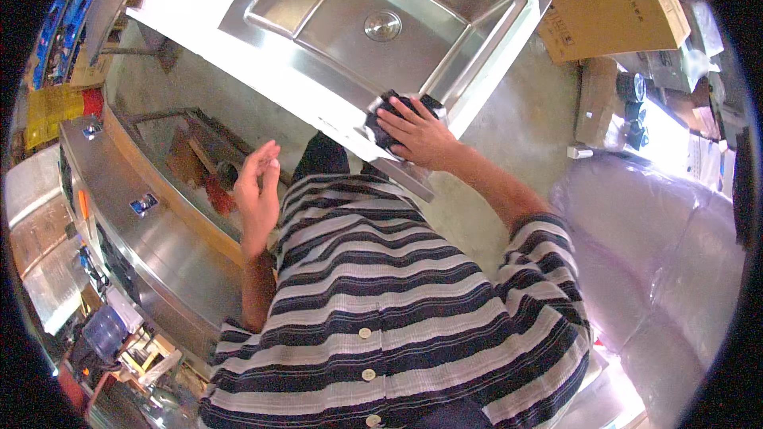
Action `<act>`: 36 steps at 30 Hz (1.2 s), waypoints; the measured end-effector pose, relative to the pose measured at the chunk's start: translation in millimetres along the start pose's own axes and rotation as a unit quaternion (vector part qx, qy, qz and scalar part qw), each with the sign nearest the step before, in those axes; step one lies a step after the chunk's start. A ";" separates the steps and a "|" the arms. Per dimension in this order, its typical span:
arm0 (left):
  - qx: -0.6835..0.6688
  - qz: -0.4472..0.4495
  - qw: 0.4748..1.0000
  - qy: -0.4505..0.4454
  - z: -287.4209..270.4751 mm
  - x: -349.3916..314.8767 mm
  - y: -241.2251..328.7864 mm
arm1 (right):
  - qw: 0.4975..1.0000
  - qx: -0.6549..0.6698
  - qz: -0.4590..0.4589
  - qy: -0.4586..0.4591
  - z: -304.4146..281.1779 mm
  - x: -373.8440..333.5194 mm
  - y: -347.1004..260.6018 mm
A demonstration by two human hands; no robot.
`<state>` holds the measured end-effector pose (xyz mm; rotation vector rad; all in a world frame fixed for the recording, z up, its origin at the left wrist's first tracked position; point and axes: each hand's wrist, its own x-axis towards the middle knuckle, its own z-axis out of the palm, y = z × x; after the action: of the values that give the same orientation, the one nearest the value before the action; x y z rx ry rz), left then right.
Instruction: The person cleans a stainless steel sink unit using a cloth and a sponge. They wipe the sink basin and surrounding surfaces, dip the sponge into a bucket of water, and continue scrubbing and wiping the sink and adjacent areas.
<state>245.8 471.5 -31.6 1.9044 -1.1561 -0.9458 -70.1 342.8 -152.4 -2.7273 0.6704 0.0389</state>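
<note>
A stainless steel sink (342, 59) with a wide basin and a round drain (382, 25) lies tilted across the upper middle. My right hand (417, 133) presses a bunched black-and-white cloth (380, 123) against the sink's near corner, its fingers laid over the fabric. Part of the cloth is hidden beneath the palm. My left hand (258, 184) is raised in the air to the left of my body, apart from the sink. Its fingers are slightly bent, the thumb stands off, and it holds nothing.
A long steel counter (183, 230) with a wooden edge runs along the left. Cardboard boxes (608, 4) stand at the far right. Below them sits a large plastic-wrapped bundle (652, 254). Wooden and metal pieces (199, 151) lie on the floor between sink and counter.
</note>
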 end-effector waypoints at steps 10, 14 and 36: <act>0.006 0.036 0.999 -0.036 18.9 12.5 8.5 | 0.999 -0.024 0.043 -0.006 0.5 -50.8 -5.8; 0.004 0.029 0.999 -0.034 23.4 7.7 4.3 | 0.999 0.032 0.040 -0.011 6.4 -52.9 -2.7; 0.080 0.107 0.982 -0.135 53.7 45.4 75.0 | 0.509 0.590 0.391 0.489 110.6 -40.6 -78.9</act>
<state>185.0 393.1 -4.3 1.7647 -1.6058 -1.0398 -64.5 462.5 -228.2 -0.7265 1.3943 -1.2796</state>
